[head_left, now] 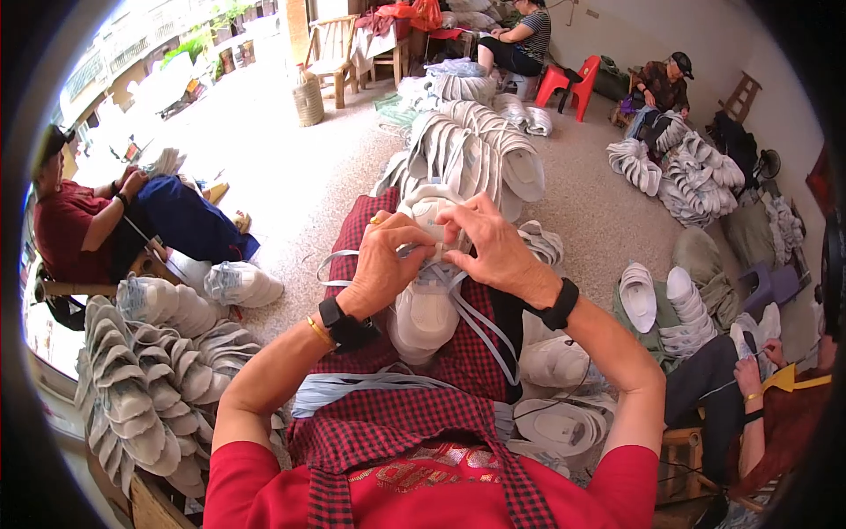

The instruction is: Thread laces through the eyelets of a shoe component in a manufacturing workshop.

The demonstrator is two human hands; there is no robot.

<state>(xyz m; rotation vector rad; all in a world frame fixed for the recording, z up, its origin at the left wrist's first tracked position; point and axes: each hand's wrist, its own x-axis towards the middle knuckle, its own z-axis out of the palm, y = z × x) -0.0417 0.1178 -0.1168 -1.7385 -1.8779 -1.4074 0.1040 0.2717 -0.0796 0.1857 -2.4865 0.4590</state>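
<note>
Shoe [423, 322] over apron [397, 425], speckled floor [586, 189]

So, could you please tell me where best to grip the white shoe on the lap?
Grip the white shoe by its rounded toe, probably from the body side: it points that way, uncovered, while left hand and right hand crowd the lacing.

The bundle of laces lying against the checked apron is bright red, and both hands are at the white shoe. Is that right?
Not quite: the head view shows that the bundle of laces against the checked apron is pale blue, not bright red. The left hand and right hand are both at the white shoe.
</note>
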